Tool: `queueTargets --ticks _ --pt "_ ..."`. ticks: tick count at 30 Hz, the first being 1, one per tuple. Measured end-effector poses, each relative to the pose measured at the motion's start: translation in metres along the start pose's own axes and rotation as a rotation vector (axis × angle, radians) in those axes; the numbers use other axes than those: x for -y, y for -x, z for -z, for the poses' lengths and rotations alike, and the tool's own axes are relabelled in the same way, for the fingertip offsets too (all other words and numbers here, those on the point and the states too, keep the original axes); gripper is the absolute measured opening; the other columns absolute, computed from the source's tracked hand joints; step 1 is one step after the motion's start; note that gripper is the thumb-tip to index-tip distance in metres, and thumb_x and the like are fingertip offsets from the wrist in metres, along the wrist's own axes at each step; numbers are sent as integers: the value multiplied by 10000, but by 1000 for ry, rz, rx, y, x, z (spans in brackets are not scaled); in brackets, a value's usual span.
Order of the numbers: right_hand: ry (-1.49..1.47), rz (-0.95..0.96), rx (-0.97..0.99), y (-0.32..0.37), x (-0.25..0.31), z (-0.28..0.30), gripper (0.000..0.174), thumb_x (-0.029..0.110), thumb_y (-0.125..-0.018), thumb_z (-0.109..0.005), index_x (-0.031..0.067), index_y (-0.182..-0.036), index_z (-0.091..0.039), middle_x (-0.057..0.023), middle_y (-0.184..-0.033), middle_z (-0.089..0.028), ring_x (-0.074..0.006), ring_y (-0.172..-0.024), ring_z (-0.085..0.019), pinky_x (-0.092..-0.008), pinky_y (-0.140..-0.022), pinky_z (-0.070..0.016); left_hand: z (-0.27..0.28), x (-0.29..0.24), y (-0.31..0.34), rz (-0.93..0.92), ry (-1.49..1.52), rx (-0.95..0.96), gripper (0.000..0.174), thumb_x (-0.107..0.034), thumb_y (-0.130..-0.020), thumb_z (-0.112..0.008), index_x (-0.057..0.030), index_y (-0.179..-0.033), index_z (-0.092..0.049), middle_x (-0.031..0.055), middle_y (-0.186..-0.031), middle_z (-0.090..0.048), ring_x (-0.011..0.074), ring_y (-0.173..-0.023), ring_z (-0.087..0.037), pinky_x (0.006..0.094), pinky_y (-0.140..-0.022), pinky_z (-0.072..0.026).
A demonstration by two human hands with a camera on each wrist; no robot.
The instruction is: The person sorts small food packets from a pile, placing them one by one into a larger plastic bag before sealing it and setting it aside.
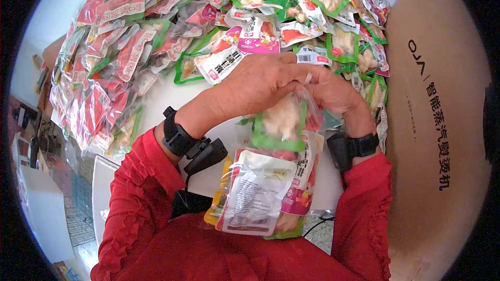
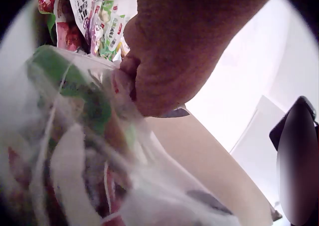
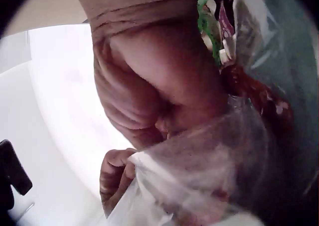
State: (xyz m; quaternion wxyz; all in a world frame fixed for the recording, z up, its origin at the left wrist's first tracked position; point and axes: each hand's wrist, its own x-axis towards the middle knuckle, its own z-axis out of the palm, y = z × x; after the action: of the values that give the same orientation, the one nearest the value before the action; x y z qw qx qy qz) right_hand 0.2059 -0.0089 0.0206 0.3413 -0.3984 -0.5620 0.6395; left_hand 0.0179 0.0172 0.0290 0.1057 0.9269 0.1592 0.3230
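Both hands meet at the gathered top of a clear plastic bag (image 1: 311, 105), which hangs in front of the person's chest. The left hand (image 1: 260, 84) grips the bag's neck from the left, its fingers curled over the top. From the other side the right hand (image 1: 336, 92) pinches the same bunched film. In the right wrist view, the clear film (image 3: 199, 156) stretches down from the fingers. Through the bag show several snack packets: a green-edged one with pale contents (image 1: 281, 122) and one turned to its white printed back (image 1: 255, 192).
A large heap of loose snack packets (image 1: 312, 31) covers the far side of the white table (image 1: 172, 106). At the left lie filled clear bags of red-labelled packets (image 1: 112, 57). A tall cardboard box (image 1: 432, 140) stands close along the right.
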Motion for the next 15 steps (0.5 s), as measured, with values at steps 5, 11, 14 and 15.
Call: queueTargets --ticks 5,11,14,15 --pt "173 -218 276 4 -2 18 257 165 -800 -599 29 -1015 -559 13 -774 -590 -58 -615 -551 -200 -517 -453 -1 2 0 16 128 3 86 -146 -801 -537 -68 -826 -511 79 -745 -487 287 -700 -526 362 -575 -423" --pt "300 -90 239 10 3 29 297 302 -836 -551 13 -895 -585 2 -688 -573 -69 -521 -536 -206 -453 -439 -8 9 -2 -125 13 -160 101 -146 -827 -511 -49 -822 -482 82 -760 -491 287 -715 -526 371 -602 -416" --pt "311 -185 124 10 18 30 306 297 -863 -516 6 -942 -571 -10 -734 -566 -69 -666 -550 -215 -568 -458 -11 13 7 80 150 77 98 -150 -841 -490 -55 -863 -481 104 -765 -503 301 -723 -526 379 -644 -426" --pt "416 -124 66 9 20 27 305 307 -869 -504 14 -922 -571 -8 -725 -558 -63 -662 -547 -211 -566 -458 -12 12 9 67 145 88 98 -150 -841 -490 -55 -863 -481 104 -765 -503 301 -723 -526 379 -644 -426"
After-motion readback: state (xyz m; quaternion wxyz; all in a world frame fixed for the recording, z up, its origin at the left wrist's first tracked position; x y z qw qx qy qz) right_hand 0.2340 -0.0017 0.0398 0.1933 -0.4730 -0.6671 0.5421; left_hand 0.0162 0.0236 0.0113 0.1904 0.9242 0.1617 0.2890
